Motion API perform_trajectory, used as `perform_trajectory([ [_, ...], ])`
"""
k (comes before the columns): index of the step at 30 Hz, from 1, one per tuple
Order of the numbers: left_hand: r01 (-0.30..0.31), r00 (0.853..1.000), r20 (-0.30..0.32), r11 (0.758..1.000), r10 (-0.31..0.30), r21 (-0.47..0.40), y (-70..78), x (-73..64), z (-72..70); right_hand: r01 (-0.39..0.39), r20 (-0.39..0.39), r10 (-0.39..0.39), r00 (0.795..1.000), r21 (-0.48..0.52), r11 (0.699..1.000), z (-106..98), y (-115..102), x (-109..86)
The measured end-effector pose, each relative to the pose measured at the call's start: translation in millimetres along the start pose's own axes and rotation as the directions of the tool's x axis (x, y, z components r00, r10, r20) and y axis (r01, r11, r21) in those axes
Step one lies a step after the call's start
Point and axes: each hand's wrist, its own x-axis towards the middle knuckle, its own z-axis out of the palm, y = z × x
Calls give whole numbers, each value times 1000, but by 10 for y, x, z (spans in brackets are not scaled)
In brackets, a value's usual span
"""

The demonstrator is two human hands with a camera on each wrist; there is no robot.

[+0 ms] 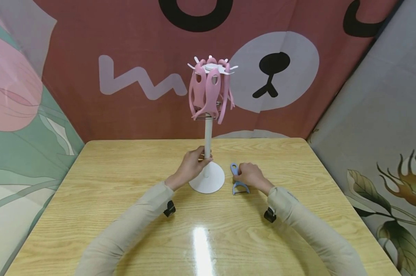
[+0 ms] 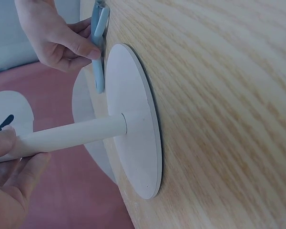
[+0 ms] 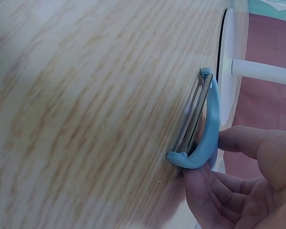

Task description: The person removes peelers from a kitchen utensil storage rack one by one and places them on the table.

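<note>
A white stand with a round base (image 1: 208, 183) and an upright pole (image 1: 208, 138) stands on the table. My left hand (image 1: 191, 164) grips the pole low down, thumb and fingers around it; the left wrist view shows this hand (image 2: 9, 186) from close by. Right of the base, my right hand (image 1: 252, 176) pinches a blue peeler (image 1: 235, 170) by its handle. In the right wrist view the peeler (image 3: 210, 129) has its metal blade toward the camera, close over the wood, with thumb and fingers behind its head. Several pink peelers (image 1: 212, 88) hang around the stand's top.
White hooks (image 1: 230, 69) stick out around the stand's top. The wooden table (image 1: 125, 172) reaches back to a red printed cloth (image 1: 142, 115). Printed cloths also hang at left and right. A black wrist device (image 1: 169, 209) sits under each forearm.
</note>
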Motion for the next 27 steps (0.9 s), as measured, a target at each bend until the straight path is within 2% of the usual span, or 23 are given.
perform_trajectory([
  [8,-2,1000,2,1000,2,3,-23,8,14,-6,22,5,1000,42,999,-23,-27,-11],
  [17,5,1000,4,1000,-5,-1,-21,5,11,-3,26,2,1000,32,999,-50,0,-6],
  [23,-19,1000,-4,1000,19,-1,-30,-4,16,-12,3,12,1000,16,1000,-80,-4,-12],
  [27,-27,1000,-10,1000,27,-2,-23,-6,16,1,-62,-1,998,2,1000,-97,4,-18],
])
